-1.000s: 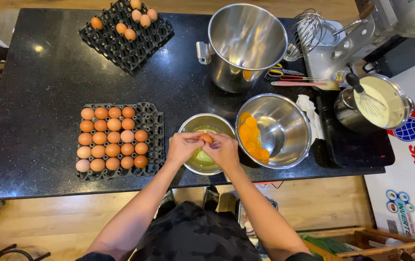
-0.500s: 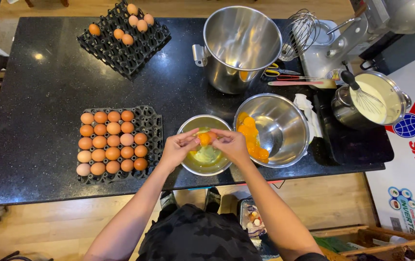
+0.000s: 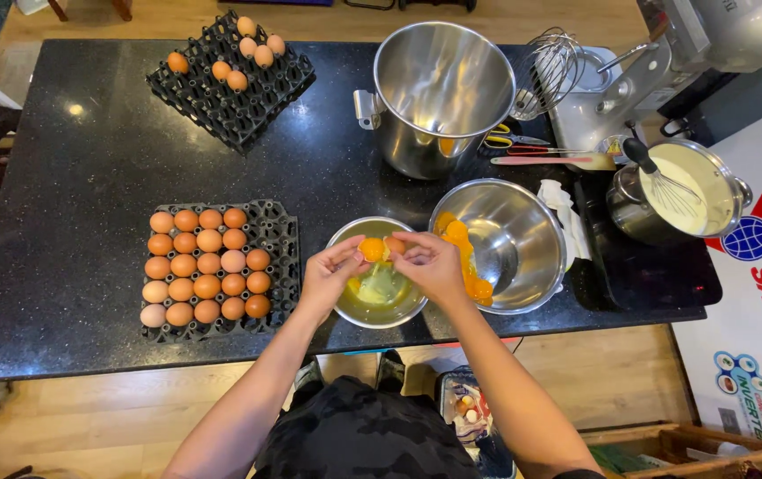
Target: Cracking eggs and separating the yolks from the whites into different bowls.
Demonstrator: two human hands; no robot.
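Over a small steel bowl (image 3: 359,310) of egg white, my left hand (image 3: 332,273) and my right hand (image 3: 430,263) each hold half of a cracked eggshell. An orange yolk (image 3: 372,249) sits in the half by my left fingers. Just right of it stands a larger steel bowl (image 3: 514,244) with several yolks (image 3: 463,257) on its left wall. A black tray of brown eggs (image 3: 208,266) lies left of my left hand.
A second black egg tray (image 3: 230,75) with several eggs sits at the back left. A tall steel mixing bowl (image 3: 439,93), a wire whisk attachment (image 3: 554,66), scissors (image 3: 510,139) and a pot of cream with a whisk (image 3: 678,191) stand behind and to the right.
My hands have pulled the cracked egg apart over the small bowl. The yolk now shows between the two shell halves and white has dropped into the bowl.
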